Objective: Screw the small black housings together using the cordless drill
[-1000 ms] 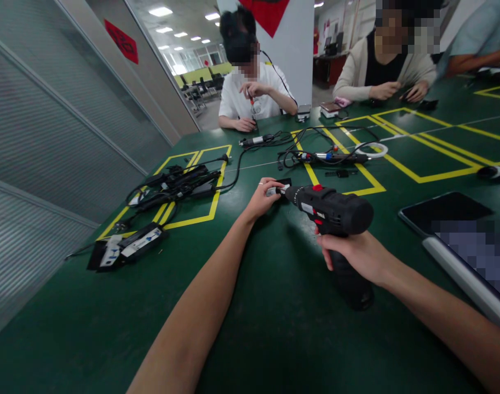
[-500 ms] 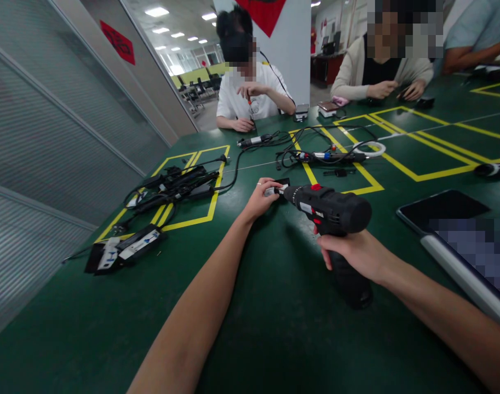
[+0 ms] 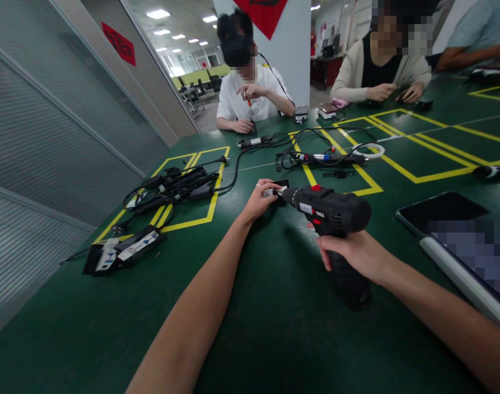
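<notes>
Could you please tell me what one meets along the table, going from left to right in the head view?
Bundle of black cables, left hand, power drill, dark-screened flat device.

Right hand (image 3: 358, 253) gripping drill (image 3: 332, 207); left hand (image 3: 258, 202) near bit (image 3: 280, 190).

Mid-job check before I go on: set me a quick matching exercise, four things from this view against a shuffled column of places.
Things:
1. Wearer's left hand
2. White ring
3. Power drill
4. Labelled black pieces

Places:
A. Held in the wearer's right hand
B. Lying to the left of both the wearer's hands
C. Lying beyond the drill
D. At the drill's front end, fingers on a small light part

Right pairs: 1-D, 2-C, 3-A, 4-B
</notes>
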Tool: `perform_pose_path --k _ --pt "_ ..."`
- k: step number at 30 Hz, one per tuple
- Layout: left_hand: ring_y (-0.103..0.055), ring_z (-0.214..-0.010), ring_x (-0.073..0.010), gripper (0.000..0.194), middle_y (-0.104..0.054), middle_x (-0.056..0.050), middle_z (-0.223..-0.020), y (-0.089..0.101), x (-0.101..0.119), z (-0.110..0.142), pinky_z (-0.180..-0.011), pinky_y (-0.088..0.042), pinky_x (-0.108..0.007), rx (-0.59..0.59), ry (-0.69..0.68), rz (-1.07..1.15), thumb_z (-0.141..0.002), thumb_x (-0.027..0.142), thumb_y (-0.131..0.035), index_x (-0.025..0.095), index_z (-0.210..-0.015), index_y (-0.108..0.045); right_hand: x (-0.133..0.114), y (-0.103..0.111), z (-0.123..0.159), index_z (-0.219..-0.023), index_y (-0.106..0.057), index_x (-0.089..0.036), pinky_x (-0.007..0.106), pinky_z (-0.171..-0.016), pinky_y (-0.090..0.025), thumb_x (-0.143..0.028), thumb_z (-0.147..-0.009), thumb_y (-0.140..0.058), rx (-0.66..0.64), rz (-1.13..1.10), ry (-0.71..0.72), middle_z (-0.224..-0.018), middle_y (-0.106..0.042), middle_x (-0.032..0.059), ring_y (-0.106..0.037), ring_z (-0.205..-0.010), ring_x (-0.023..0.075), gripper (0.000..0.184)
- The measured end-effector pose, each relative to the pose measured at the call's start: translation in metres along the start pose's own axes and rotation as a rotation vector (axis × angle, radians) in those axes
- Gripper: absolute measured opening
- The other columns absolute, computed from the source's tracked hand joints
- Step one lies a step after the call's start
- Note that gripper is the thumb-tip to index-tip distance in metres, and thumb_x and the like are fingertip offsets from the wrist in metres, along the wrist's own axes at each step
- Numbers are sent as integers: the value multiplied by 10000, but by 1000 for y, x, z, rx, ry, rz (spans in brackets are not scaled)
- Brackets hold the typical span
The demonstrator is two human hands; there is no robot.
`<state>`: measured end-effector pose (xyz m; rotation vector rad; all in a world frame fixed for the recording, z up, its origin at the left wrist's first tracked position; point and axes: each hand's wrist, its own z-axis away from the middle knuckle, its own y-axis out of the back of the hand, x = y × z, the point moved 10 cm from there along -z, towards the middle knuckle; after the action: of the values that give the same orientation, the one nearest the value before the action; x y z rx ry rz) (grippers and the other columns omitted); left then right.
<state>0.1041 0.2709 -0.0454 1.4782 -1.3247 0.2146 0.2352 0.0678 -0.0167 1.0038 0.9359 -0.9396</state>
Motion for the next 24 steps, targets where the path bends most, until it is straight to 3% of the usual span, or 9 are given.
perform_pose_path --k 7,24 --pt "-473 -1160 -196 211 -516 -67 -1127 1 2 0 -1058 -343 -367 19 -33 -50 -832 260 -553 207 -989 -683 -4 1 4 -541 -577 -183 284 -580 -409 -239 -791 -514 18 -28 -1 -541 -611 18 -551 -536 141 263" --pt "-513 -1130 -197 246 -557 -60 -1149 6 4 1 -1021 -391 -351 46 -32 -100 -840 314 -548 220 -1010 -698 -5 1 6 -558 -546 -192 267 -574 -408 -209 -773 -513 38 1 -15 -549 -608 10 -555 -555 140 217"
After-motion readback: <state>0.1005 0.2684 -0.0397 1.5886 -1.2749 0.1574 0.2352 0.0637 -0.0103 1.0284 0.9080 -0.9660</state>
